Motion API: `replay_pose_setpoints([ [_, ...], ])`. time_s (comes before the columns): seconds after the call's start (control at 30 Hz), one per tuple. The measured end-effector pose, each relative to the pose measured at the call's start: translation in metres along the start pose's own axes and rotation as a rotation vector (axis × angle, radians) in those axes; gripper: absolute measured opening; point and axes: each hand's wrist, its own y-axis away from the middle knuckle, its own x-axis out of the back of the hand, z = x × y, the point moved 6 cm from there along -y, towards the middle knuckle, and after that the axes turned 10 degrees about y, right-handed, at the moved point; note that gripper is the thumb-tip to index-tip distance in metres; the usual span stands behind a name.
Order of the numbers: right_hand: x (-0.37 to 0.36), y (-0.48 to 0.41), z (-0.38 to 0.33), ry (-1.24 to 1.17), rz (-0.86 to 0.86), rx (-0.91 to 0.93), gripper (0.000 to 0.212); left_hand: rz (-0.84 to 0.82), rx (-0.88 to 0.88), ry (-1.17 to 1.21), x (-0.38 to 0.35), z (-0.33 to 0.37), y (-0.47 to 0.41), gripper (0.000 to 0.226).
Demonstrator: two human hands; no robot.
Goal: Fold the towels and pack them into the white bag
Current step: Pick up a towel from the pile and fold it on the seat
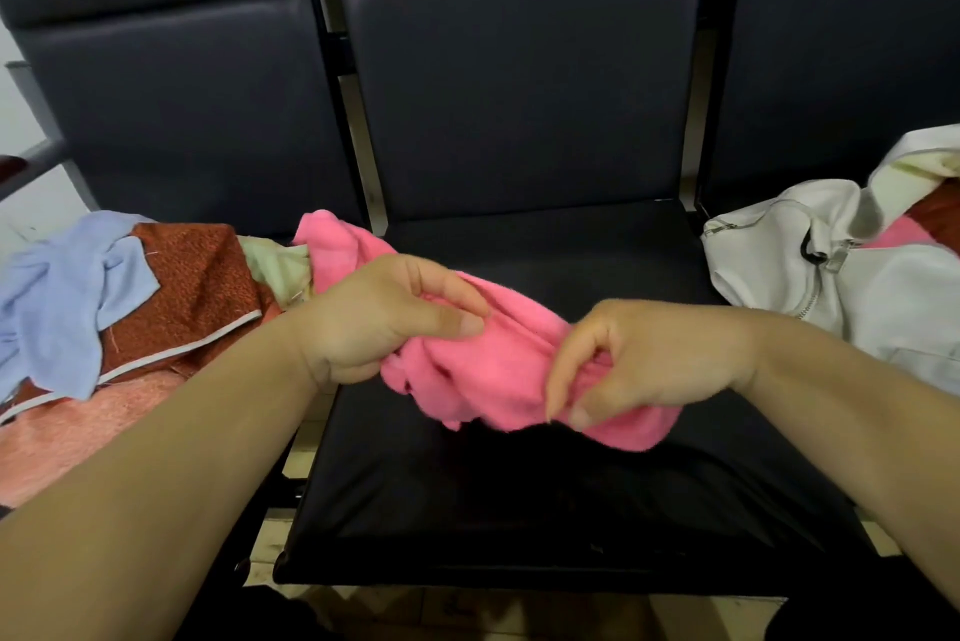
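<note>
While the pink towel [498,359] hangs bunched over the middle seat [519,510], gripped by the left hand [384,323] and pinched by the right hand [634,359], the hands should probably slide out to two corners, pull it flat and lay it on the seat to fold; the white bag [810,266] sits open nearby at right

Soft, even indoor light is falling from above, leaving the scene rather dim. The black seat [519,484] is catching a dull sheen near its front, and a faint shadow is pooling under the pink towel [498,354]. The wide lens is bowing the chair backs [519,94] at the edges (corners are darkening slightly), and the towel's lower fringe is blurring.
</note>
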Motion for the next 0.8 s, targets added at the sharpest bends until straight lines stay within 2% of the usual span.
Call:
replay_pose_setpoints([
  [0.07, 0.001, -0.003, 0.009, 0.148, 0.015, -0.093, 0.017, -0.049, 0.011, -0.036, -0.014, 0.009, 0.004, 0.012],
  [0.13, 0.011, -0.002, 0.016, 0.098, 0.11, -0.126, 0.014, -0.184, 0.074, -0.207, -0.024, 0.007, 0.009, 0.018],
  [0.2, 0.02, 0.003, 0.021, -0.148, 0.211, -0.113, 0.014, -0.351, 0.163, -0.409, -0.027, -0.006, 0.014, 0.021],
  [0.3, 0.029, 0.01, 0.025, -0.508, 0.361, -0.029, 0.016, -0.333, 0.186, -0.651, -0.018, -0.018, 0.011, 0.019],
  [0.37, 0.026, 0.01, 0.021, -0.62, 0.374, 0.018, 0.009, -0.209, 0.12, -0.607, -0.012, -0.012, 0.005, 0.017],
  [0.43, 0.025, 0.012, 0.009, -0.59, 0.335, 0.076, 0.008, -0.052, 0.063, -0.438, -0.003, -0.004, 0.0, 0.016],
  [0.53, 0.021, 0.018, -0.004, -0.35, 0.201, 0.059, 0.014, 0.136, 0.02, 0.059, 0.003, 0.002, -0.005, 0.017],
  [0.6, 0.013, 0.017, -0.004, -0.189, 0.089, 0.002, 0.015, 0.199, -0.002, 0.236, 0.008, -0.002, -0.011, 0.015],
  [0.7, 0.01, 0.013, 0.003, -0.065, 0.08, -0.065, 0.018, 0.073, -0.056, 0.238, 0.001, 0.005, -0.011, 0.013],
  [0.8, 0.023, 0.015, 0.007, -0.064, 0.187, -0.091, 0.016, -0.174, -0.001, -0.033, -0.022, 0.018, 0.004, 0.02],
])
